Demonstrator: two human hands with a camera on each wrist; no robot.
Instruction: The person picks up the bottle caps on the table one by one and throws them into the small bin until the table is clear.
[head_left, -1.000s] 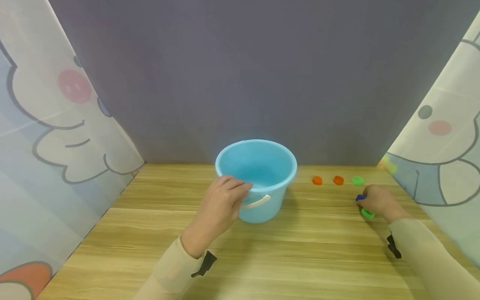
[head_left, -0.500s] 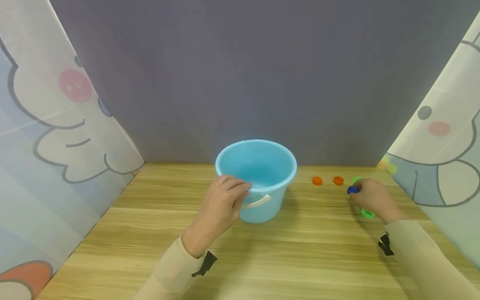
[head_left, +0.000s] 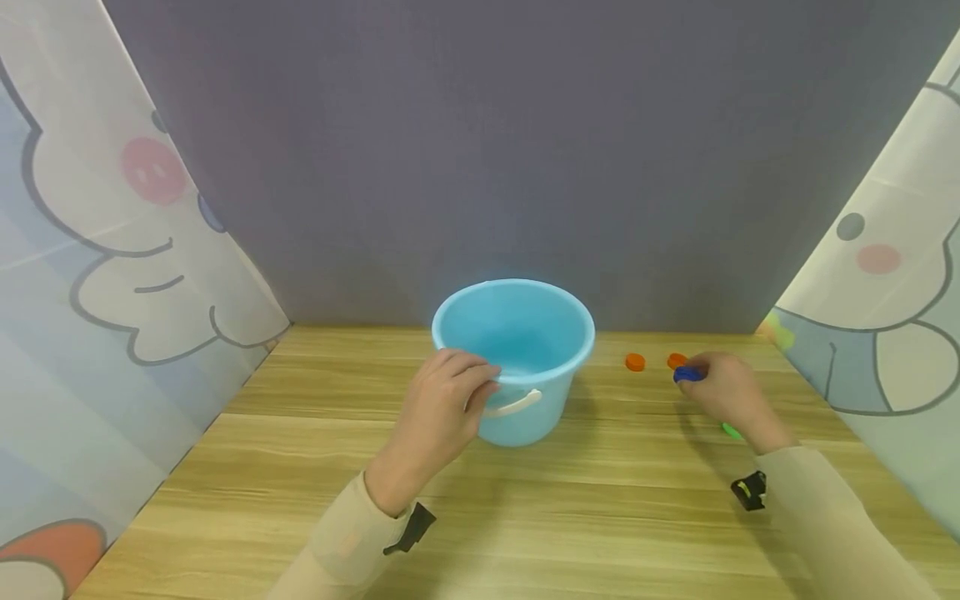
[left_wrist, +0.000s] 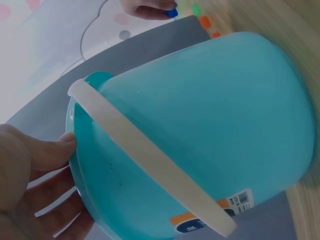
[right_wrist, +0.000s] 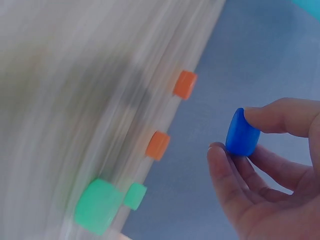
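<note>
Right hand has the blue cap pinched right of the bucket, left hand grips its rim, so honestly just pinch firmly and brace without tipping it.

- Left sleeve, bottom of the head view left of centre: pale cream cloth, long, with a faint peach-orange patch and a plain edge at the wrist.
- Right sleeve, lower right: the same pale cream, long and softly creased.
- Left black piece, small, flat and angular, sticking out beside the left cuff.
- Right black piece, beside the right cuff, dark with a small yellowish mark.
- Left hand and right hand: both hands bare.
</note>
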